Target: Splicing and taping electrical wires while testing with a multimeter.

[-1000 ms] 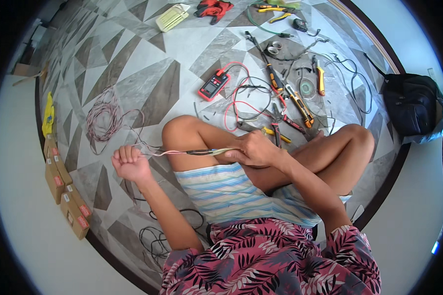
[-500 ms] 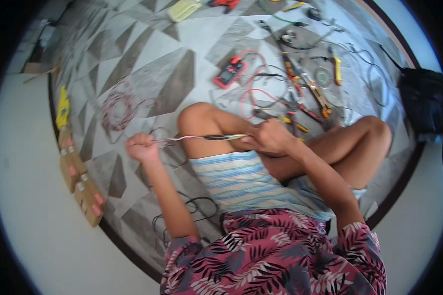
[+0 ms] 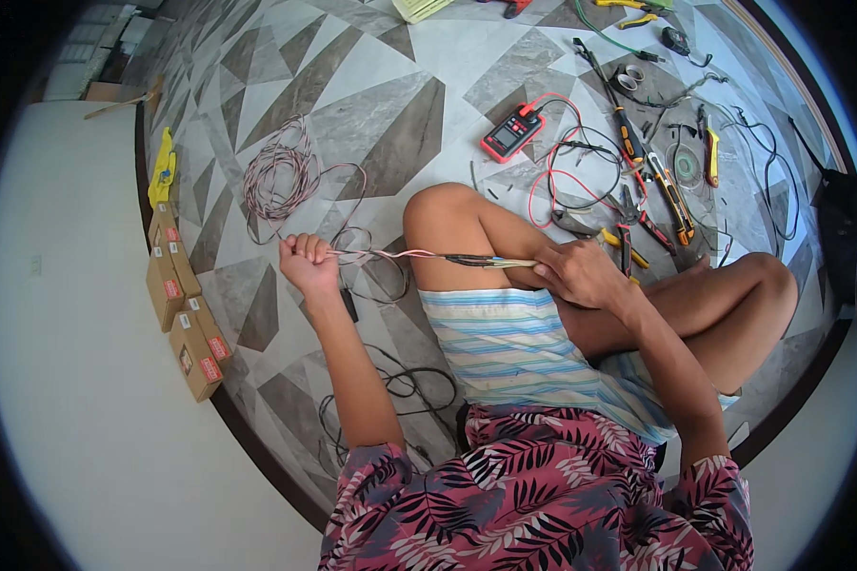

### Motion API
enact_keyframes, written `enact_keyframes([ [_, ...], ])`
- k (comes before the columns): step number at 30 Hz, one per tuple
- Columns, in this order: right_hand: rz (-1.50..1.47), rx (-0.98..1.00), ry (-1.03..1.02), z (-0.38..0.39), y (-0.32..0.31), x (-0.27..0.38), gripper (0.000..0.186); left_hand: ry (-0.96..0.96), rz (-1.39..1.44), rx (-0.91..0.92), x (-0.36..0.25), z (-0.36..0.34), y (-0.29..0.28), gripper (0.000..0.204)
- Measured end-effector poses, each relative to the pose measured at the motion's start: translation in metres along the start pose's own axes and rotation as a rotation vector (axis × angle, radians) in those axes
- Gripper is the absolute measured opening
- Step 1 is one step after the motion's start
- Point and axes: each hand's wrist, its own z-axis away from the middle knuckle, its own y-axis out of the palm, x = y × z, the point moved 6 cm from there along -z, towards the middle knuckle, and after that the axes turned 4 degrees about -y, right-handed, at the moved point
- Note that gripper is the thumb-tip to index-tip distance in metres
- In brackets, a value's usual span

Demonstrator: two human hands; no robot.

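My left hand (image 3: 309, 264) is closed in a fist round a twisted pair of red and white wires (image 3: 383, 254). The pair stretches across my bent left knee, pulled nearly straight. Midway along it, black sleeving or tape (image 3: 471, 260) covers part of the wires. Beyond this, pale yellowish wire ends (image 3: 516, 264) run into my right hand (image 3: 583, 273), which pinches them between thumb and fingers. From my left fist the wire leads off towards a loose red and white coil (image 3: 283, 173) on the floor.
A red and black multimeter (image 3: 512, 131) with leads lies beyond my knees. To its right are pliers (image 3: 627, 224), a yellow utility knife (image 3: 671, 198) and a tape measure (image 3: 674, 40). Brown boxes (image 3: 198, 350) line the left wall. Black cable (image 3: 405, 385) lies beside my left arm.
The whole view has shifted, so the scene sits further right and is sharper. Both hands still hold the wires taut, and the fingers of my right hand have turned slightly.
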Motion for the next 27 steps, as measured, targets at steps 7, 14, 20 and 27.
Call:
enact_keyframes([
  [7,0.049,-0.068,-0.064,-0.008,-0.009,0.009,0.023,-0.289,-0.999,-0.44,-0.047,-0.001,-0.081,0.067],
  [14,0.112,-0.004,-0.025,0.015,0.001,-0.012,0.032,0.858,-2.043,0.35,0.039,0.123,0.103,0.034],
  [20,0.141,-0.051,0.037,0.028,-0.043,0.035,0.048,0.544,-2.136,0.957,0.137,0.161,0.11,0.042],
  [27,-0.511,-0.391,0.024,0.134,-0.141,0.06,0.052,0.45,-2.09,0.907,0.142,0.147,0.115,0.041],
])
